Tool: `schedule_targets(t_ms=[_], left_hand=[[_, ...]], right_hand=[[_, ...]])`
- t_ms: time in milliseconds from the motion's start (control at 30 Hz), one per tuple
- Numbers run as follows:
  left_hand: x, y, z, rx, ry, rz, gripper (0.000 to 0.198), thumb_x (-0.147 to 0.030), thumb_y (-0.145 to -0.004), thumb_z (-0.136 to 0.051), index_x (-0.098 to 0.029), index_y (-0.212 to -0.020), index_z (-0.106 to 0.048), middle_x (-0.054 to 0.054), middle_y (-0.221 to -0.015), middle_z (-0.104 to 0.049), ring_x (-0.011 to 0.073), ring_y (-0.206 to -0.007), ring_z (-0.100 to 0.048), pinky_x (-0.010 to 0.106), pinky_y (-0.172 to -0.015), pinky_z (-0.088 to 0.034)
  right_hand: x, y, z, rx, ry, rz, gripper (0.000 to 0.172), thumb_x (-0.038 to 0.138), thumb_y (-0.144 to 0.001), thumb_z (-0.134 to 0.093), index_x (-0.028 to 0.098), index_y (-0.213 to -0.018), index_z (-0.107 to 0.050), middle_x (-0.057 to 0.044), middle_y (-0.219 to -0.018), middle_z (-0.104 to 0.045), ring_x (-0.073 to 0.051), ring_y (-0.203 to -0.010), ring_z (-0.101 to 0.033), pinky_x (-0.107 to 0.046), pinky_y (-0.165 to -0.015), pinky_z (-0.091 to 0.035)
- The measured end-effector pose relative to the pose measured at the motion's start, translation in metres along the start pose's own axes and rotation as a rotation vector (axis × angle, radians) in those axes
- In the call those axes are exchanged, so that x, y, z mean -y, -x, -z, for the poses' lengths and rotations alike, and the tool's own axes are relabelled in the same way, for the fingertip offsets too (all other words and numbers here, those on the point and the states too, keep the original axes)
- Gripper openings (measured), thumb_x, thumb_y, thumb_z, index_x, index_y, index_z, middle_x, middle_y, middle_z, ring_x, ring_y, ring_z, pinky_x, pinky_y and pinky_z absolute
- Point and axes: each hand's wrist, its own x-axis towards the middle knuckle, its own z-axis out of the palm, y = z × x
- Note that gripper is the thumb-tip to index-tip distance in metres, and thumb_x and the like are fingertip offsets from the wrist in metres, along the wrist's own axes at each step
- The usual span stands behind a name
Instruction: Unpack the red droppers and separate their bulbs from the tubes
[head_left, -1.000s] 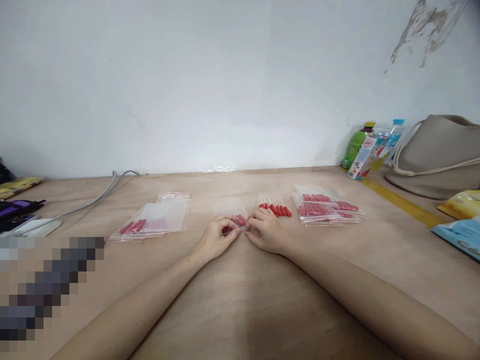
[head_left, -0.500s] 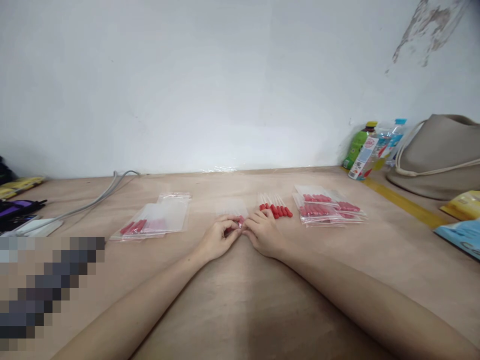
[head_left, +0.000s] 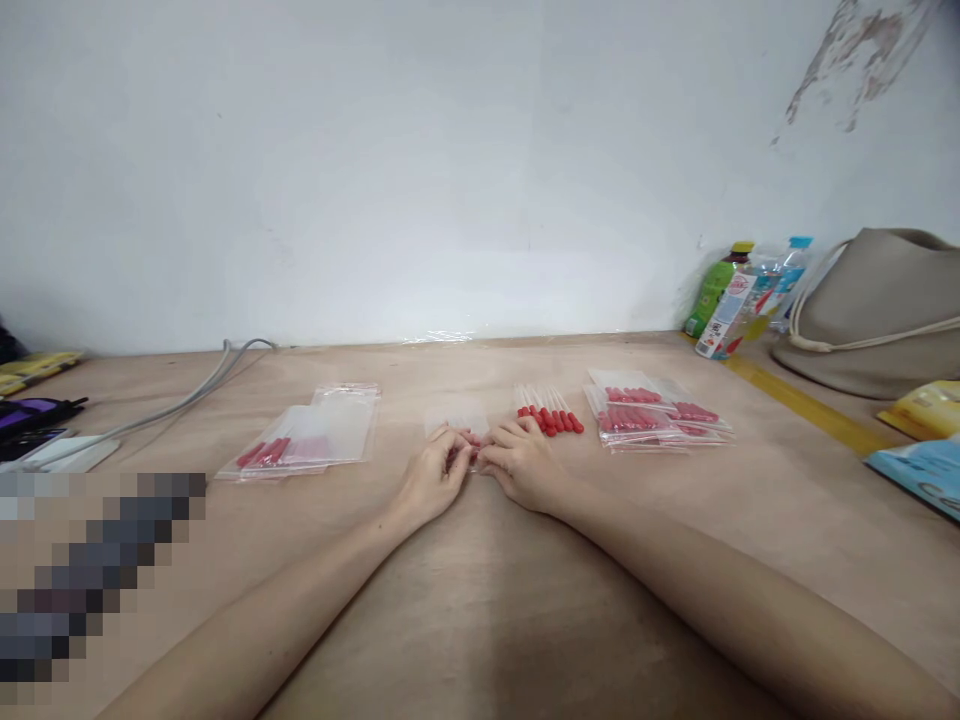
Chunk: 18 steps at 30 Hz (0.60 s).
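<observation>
In the middle of the table, a small clear plastic bag [head_left: 459,411] with red pieces inside lies flat under my fingertips. My left hand [head_left: 437,470] has thumb and fingers pinched on the bag's near left part. Against its near right part, the bent fingers of my right hand [head_left: 527,466] press the plastic, close to the left fingertips. Just beyond my right hand lies a row of thin pale sticks with red tips [head_left: 551,418]. My fingers cover much of the bag's near end.
To the left lie flat clear bags [head_left: 341,425], some with red pieces. Filled bags [head_left: 637,415] are stacked on the right. A grey cable [head_left: 196,397] runs at left. Bottles [head_left: 727,305], a grey drawstring bag [head_left: 874,310] and a blue packet [head_left: 919,475] stand or lie far right.
Both hands have shifted slightly, staying on the bag. More of the bag's near edge and the red pieces show between my fingertips. The surrounding piles have stayed put.
</observation>
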Motion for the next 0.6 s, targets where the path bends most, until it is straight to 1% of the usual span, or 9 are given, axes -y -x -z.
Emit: schedule_targets(t_ms=[100, 167, 200, 267, 333, 400, 500, 533, 600], left_hand=[[0.003, 0.000, 0.001, -0.106, 0.007, 0.116, 0.019, -0.029, -0.084, -0.042, -0.017, -0.075, -0.054, 0.007, -0.091, -0.061, 0.0181, -0.093, -0.057, 0.035, -0.084, -0.044], [0.006, 0.001, 0.003, -0.152, 0.030, 0.139, 0.018, -0.031, -0.084, -0.044, -0.017, -0.082, -0.056, 0.008, -0.097, -0.061, 0.0190, -0.098, -0.057, 0.035, -0.085, -0.044], [0.007, 0.001, 0.005, -0.149, 0.046, 0.126, 0.019, -0.032, -0.083, -0.045, -0.017, -0.087, -0.056, 0.008, -0.102, -0.061, 0.0194, -0.102, -0.055, 0.036, -0.089, -0.042], [0.010, 0.002, 0.010, -0.096, 0.077, 0.086, 0.022, -0.032, -0.083, -0.046, -0.017, -0.095, -0.056, 0.008, -0.109, -0.059, 0.0195, -0.111, -0.049, 0.037, -0.096, -0.037], [0.013, 0.003, 0.016, -0.003, 0.072, 0.048, 0.025, -0.032, -0.084, -0.044, -0.017, -0.101, -0.056, 0.008, -0.113, -0.057, 0.0192, -0.118, -0.043, 0.037, -0.100, -0.032], [0.015, 0.003, 0.022, 0.098, 0.022, -0.001, 0.028, -0.032, -0.084, -0.044, -0.018, -0.106, -0.056, 0.007, -0.115, -0.057, 0.0188, -0.121, -0.039, 0.036, -0.101, -0.031], [0.012, 0.004, 0.027, 0.254, -0.076, -0.126, 0.033, -0.030, -0.083, -0.046, -0.020, -0.114, -0.052, 0.006, -0.118, -0.054, 0.0182, -0.118, -0.041, 0.034, -0.100, -0.032], [0.010, 0.004, 0.028, 0.286, -0.106, -0.165, 0.033, -0.029, -0.083, -0.046, -0.021, -0.115, -0.052, 0.006, -0.118, -0.054, 0.0181, -0.115, -0.044, 0.034, -0.098, -0.033], [0.006, 0.005, 0.030, 0.292, -0.164, -0.212, 0.032, -0.030, -0.082, -0.047, -0.021, -0.113, -0.054, 0.006, -0.115, -0.056, 0.0188, -0.108, -0.048, 0.034, -0.095, -0.036]], right_hand=[[0.001, 0.001, 0.004, 0.046, -0.098, 0.036, 0.013, 0.013, -0.080, -0.047, 0.019, -0.076, -0.057, -0.004, -0.099, -0.056, -0.016, -0.088, -0.049, -0.031, -0.075, -0.033], [0.001, 0.003, 0.010, 0.091, -0.222, 0.041, 0.013, 0.010, -0.078, -0.046, 0.019, -0.077, -0.055, -0.004, -0.102, -0.054, -0.014, -0.087, -0.050, -0.027, -0.074, -0.038], [0.000, 0.004, 0.014, 0.116, -0.288, 0.037, 0.012, 0.010, -0.077, -0.048, 0.019, -0.077, -0.054, -0.004, -0.103, -0.053, -0.012, -0.085, -0.052, -0.025, -0.072, -0.040], [-0.001, 0.007, 0.023, 0.156, -0.383, 0.010, 0.008, 0.011, -0.072, -0.052, 0.019, -0.075, -0.053, -0.003, -0.102, -0.054, -0.010, -0.077, -0.053, -0.022, -0.067, -0.042], [-0.002, 0.010, 0.029, 0.162, -0.413, -0.043, 0.006, 0.014, -0.071, -0.054, 0.018, -0.068, -0.052, -0.002, -0.098, -0.056, -0.009, -0.067, -0.053, -0.021, -0.060, -0.043], [-0.003, 0.012, 0.031, 0.126, -0.418, -0.105, 0.013, 0.015, -0.073, -0.052, 0.017, -0.061, -0.050, -0.002, -0.091, -0.057, -0.007, -0.060, -0.051, -0.021, -0.056, -0.042], [-0.006, 0.013, 0.024, 0.021, -0.415, -0.151, 0.014, 0.013, -0.072, -0.050, 0.017, -0.058, -0.050, -0.003, -0.083, -0.056, -0.009, -0.063, -0.051, -0.022, -0.058, -0.042], [-0.006, 0.014, 0.021, -0.012, -0.406, -0.156, 0.012, 0.012, -0.071, -0.051, 0.017, -0.060, -0.051, -0.003, -0.083, -0.056, -0.010, -0.067, -0.052, -0.022, -0.060, -0.043], [-0.008, 0.015, 0.015, -0.063, -0.375, -0.165, 0.009, 0.010, -0.069, -0.051, 0.017, -0.066, -0.055, -0.004, -0.084, -0.055, -0.012, -0.073, -0.052, -0.024, -0.066, -0.044]])
